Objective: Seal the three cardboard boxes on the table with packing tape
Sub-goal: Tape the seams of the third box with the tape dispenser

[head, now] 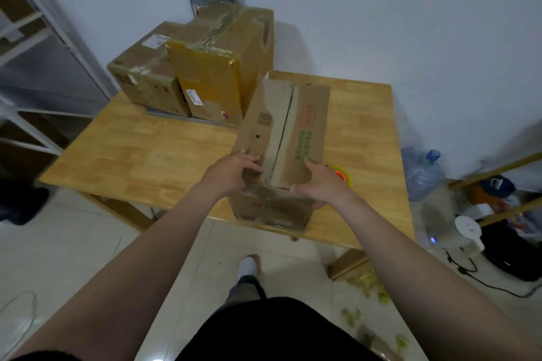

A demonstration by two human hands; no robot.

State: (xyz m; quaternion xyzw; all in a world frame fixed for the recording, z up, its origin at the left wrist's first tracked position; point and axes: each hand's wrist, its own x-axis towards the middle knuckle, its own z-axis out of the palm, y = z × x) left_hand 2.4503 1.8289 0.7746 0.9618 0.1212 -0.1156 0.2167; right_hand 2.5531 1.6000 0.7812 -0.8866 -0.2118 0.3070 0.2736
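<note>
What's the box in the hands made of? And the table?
The box looks like brown cardboard: dull and matte, with creased flaps and printed marks. The table looks like light wood with a smooth, slightly shiny finish. Its top shows joined strips with grain, though it might be veneer.

An unsealed box (290, 129), flaps meeting at a bare seam, stands centre frame; a tall taped box (211, 79) and low taped box (146, 79) stand together upper left.
</note>
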